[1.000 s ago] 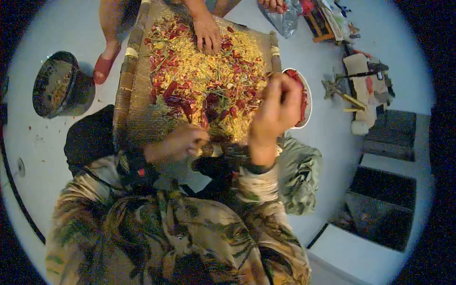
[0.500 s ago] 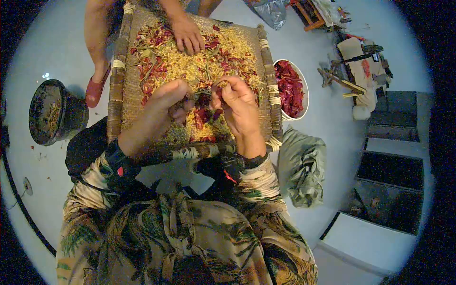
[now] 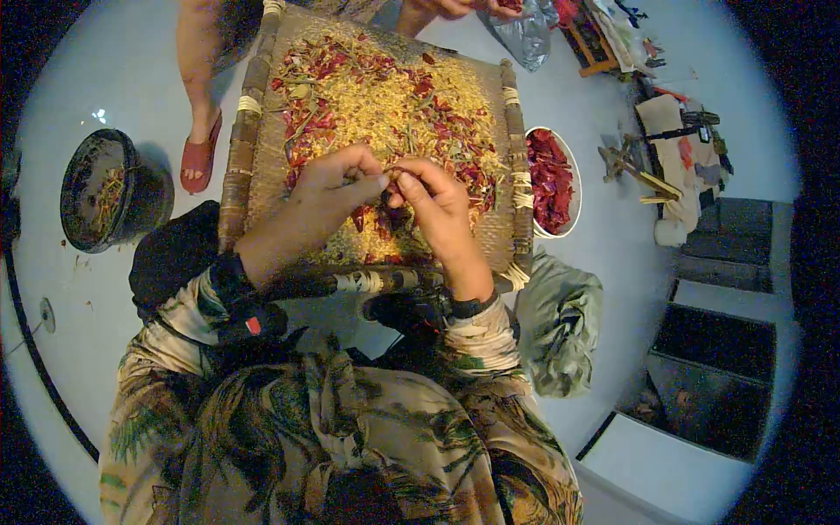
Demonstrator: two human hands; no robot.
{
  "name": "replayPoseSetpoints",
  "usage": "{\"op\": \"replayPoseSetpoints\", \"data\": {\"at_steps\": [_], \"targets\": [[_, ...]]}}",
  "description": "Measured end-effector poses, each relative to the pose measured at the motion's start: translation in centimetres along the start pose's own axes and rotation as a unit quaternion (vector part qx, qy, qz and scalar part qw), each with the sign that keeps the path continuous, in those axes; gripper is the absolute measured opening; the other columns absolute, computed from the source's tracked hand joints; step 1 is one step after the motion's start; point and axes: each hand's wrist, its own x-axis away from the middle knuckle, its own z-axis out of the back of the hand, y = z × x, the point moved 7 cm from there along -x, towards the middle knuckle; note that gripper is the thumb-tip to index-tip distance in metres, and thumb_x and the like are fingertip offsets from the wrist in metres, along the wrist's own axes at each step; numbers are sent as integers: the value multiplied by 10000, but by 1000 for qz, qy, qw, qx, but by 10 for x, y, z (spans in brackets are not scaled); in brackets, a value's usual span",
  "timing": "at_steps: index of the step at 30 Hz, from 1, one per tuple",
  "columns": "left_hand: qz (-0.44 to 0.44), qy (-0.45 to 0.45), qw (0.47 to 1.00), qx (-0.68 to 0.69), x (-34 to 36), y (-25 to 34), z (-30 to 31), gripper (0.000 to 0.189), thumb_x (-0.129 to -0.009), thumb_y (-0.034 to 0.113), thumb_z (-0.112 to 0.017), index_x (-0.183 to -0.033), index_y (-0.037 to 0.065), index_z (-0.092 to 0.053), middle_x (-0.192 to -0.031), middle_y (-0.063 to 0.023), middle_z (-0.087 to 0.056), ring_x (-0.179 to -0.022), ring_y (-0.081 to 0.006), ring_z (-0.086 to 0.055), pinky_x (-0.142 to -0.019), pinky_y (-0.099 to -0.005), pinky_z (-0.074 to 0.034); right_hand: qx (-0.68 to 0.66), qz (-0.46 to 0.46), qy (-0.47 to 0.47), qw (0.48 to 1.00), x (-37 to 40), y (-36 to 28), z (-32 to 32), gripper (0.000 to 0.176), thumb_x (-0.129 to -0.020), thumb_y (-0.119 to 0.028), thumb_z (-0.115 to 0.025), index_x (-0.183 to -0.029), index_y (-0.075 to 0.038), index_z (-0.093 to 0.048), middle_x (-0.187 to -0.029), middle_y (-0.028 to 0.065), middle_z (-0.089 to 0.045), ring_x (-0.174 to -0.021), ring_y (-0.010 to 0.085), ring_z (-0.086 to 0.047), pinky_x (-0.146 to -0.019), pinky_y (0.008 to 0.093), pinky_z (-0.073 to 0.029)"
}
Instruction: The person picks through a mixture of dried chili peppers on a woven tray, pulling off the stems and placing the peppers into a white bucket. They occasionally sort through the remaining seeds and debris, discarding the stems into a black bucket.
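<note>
My left hand (image 3: 328,188) and my right hand (image 3: 433,203) meet above the near half of a woven tray (image 3: 262,197). Both are closed, fingertips pinched together on a small, dark dried chili (image 3: 394,174), mostly covered by the fingers. Beneath them, the tray holds a spread of yellow chili seeds (image 3: 376,109) mixed with red dried chili pieces (image 3: 319,118) and stems. My wrists rest close to the tray's near wooden rim, and part of the spread is hidden behind my hands.
Right of the tray stands a white bucket (image 3: 573,210) of red chilies, with a green-grey sack (image 3: 564,324) nearer me. A black tub (image 3: 166,197) with stems stands at left. Across sits another person, red slipper (image 3: 199,162) beside the tray, hands (image 3: 455,7) at the top edge.
My hands have come together at the fingertips, where before they were apart. The other person's hand has left the tray and moved to the upper right. The view has shifted slightly.
</note>
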Motion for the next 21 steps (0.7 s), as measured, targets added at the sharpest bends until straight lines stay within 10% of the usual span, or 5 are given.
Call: {"op": "replayPoseSetpoints", "data": {"at_steps": [13, 21], "targets": [[-14, 62, 994, 86, -9, -7, 12, 126, -845, 150, -571, -782, 44, -546, -640, 22, -517, -587, -48, -483, -518, -215, -383, -58, -58, -47, 995, -1, 16, 2, 160, -884, -159, -539, -916, -9, -587, -698, 12, -579, -589, 91, -561, -556, 235, -451], [-127, 8, 952, -279, 3, 27, 4, 137, -864, 148, -562, -921, 30, -602, -841, -93, -636, -784, -201, -619, -724, -310, -481, -50, -110, -101, 988, 5, 14, -9, 180, -903, -196, -515, -902, -23, -565, -681, -14, -529, -594, 77, -506, -560, 223, -421]]}}
